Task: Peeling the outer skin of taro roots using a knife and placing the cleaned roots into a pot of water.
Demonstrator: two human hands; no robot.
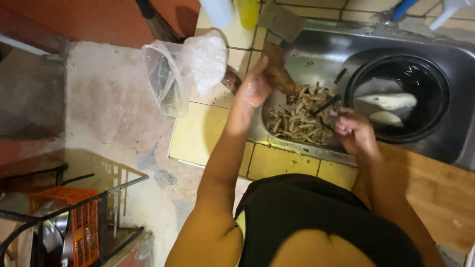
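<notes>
Basically: the brown root [277, 71] sits at the sink's back-left corner, long axis running diagonally from upper left down toward the peel pile. The left hand [255, 89] is on it, fingers extended up along its left side, palm against the lower end. I cannot tell whether the fingers wrap round it or just press flat; the far side is hidden.

The right hand [352, 129] is further off, to the right of the pile, curled shut around a dark peeler or small knife [326, 106] whose tip points up-left, back toward the root. So the root lies up and left of the tool, left hand clearly nearer.

Between the two hands: one pile of pale and brown peelings [299, 118] on the floor of the steel sink [321, 49].

Right of that, one black bowl [398, 99] with water, holding two peeled white pieces [391, 101], one above the other, both lying roughly left-right.

Outward: one clear plastic bag [180, 69] on the yellow tiled counter [208, 133], just left of the left forearm, holding something white. At the top edge, one white bottle [217, 11] and one yellow bottle [247, 11], side by side. One wooden board [435, 188] lies along the front right. Down on the floor at lower left, a wire rack with an orange crate [81, 222].
</notes>
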